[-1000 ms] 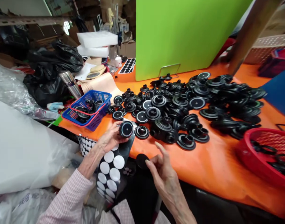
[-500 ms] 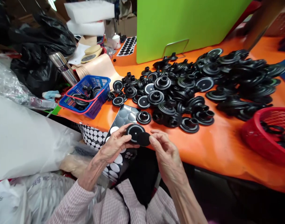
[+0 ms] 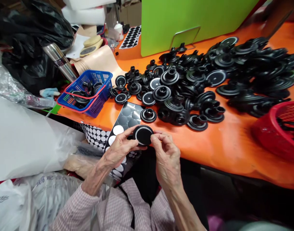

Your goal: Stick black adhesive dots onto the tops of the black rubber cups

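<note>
My left hand [image 3: 118, 149] grips a black rubber flanged part [image 3: 143, 135] by its rim, with the round face turned up toward me. A black adhesive disc [image 3: 144, 135] lies on that face, inside a thin pale ring. My right hand [image 3: 166, 154] pinches the disc and the part's edge between thumb and fingers. Beneath my left hand lies a glossy sheet of round stickers [image 3: 126, 120], with several white discs on it. A single rubber part [image 3: 148, 115] stands just beyond my hands on the orange table [image 3: 233, 147].
A large heap of black rubber parts [image 3: 180, 86] covers the table. A blue basket [image 3: 85, 93] stands left of it, and a red basket [image 3: 279, 128] sits at the right edge. A green board [image 3: 195, 22] rises behind. Plastic bags and white sheeting lie along the left.
The black disc has moved from my right fingers onto the face of the part in my left hand. My hands have come together, and the view has shifted slightly.
</note>
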Tool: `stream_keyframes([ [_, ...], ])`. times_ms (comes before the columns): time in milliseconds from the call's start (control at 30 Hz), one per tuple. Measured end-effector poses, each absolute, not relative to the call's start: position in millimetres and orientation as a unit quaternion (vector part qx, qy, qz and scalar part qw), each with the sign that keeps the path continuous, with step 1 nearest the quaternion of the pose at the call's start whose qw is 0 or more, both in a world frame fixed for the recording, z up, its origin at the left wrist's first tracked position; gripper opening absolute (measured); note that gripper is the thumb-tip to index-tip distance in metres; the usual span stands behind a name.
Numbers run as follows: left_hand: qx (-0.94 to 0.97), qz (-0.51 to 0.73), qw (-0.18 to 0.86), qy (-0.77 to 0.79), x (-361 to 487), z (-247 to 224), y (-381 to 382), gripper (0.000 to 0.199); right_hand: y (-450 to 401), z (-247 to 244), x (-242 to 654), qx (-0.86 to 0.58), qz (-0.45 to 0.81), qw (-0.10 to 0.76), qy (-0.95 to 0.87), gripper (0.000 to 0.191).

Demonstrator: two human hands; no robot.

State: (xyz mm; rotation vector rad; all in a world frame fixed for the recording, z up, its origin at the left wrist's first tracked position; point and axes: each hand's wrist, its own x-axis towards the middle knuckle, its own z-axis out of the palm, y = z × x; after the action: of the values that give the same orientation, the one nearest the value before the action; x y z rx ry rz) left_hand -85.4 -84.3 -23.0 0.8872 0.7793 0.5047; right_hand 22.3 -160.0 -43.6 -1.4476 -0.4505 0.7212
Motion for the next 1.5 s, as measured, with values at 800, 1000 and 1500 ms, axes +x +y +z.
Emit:
stream_keyframes([
  [800,0.414,0.271,0.769,0.404,-84.6,-32.1,-87.0,0.044,-156.4,-65.8,9.2,-0.714,0.129,0.603,-0.332,0.010],
  [1000,0.419,0.288,0.759,0.407,-88.0,-34.6,-87.4,0.038,-152.7,-67.9,4.0,-0.737,0.055,0.548,-0.392,0.013],
  [1500,0.513,0.369,0.645,0.430,-133.0,19.2,-6.3,0.045,-49.9,-23.0,-8.4,-0.521,0.415,0.660,-0.349,0.030],
])
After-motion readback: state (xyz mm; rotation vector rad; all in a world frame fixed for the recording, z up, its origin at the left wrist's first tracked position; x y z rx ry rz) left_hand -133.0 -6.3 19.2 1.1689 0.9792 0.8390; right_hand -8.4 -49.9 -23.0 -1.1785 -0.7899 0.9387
